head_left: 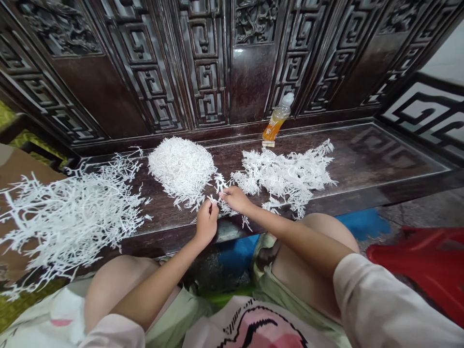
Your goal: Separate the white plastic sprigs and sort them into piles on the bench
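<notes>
Narrow pinch in the left hand (pixel 206 223), closed on a small white branched sprig (pixel 219 184). Just beside it, the right hand (pixel 235 199), equally narrow, curled down on the same sprig. Beneath both, a dark carved wooden surface (pixel 362 159). To the left, a loose heap of long white sprigs (pixel 72 217); farther, a dense white pile (pixel 181 170); to the right, another loose heap (pixel 286 175). Far back, an upright orange-filled plastic bottle (pixel 277 121).

Place: a home sitting room, by the look of it!
Seating: there's an ornate carved dark-wood settee (pixel 250 82) with lattice panels.
Floor: worn concrete (pixel 409 212), and a red plastic stool (pixel 416 261) right alongside.
</notes>
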`<act>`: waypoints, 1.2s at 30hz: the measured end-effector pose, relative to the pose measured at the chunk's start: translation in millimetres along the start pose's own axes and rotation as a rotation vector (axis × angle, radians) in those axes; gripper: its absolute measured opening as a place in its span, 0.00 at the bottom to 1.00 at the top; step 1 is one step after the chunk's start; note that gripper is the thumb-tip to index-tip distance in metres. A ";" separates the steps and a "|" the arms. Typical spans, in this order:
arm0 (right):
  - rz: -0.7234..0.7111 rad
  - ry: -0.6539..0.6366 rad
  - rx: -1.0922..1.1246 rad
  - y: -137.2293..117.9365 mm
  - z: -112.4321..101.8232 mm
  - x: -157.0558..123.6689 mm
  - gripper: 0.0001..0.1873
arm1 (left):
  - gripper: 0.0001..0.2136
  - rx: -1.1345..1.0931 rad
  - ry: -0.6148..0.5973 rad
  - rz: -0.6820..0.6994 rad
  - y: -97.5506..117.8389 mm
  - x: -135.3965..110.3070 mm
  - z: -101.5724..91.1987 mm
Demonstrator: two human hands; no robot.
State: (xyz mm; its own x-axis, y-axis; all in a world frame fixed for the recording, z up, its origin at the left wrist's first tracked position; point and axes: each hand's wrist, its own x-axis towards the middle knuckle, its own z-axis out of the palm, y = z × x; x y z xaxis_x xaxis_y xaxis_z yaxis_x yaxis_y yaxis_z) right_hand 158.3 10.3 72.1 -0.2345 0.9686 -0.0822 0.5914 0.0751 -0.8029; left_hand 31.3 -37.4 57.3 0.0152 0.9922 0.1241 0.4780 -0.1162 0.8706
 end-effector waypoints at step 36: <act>0.041 -0.258 0.056 11.9 0.7 -1.6 0.14 | 0.16 0.204 -0.183 -0.014 -18.4 29.2 -27.6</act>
State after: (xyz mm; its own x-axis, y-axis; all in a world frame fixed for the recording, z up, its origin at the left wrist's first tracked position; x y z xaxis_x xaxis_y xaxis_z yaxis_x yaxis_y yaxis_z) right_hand 165.2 9.5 62.3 -0.4042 0.8777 -0.2575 0.5626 0.0166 -0.8265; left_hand -1.4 -7.5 58.1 0.1570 0.9876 0.0082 0.6460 -0.1089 0.7555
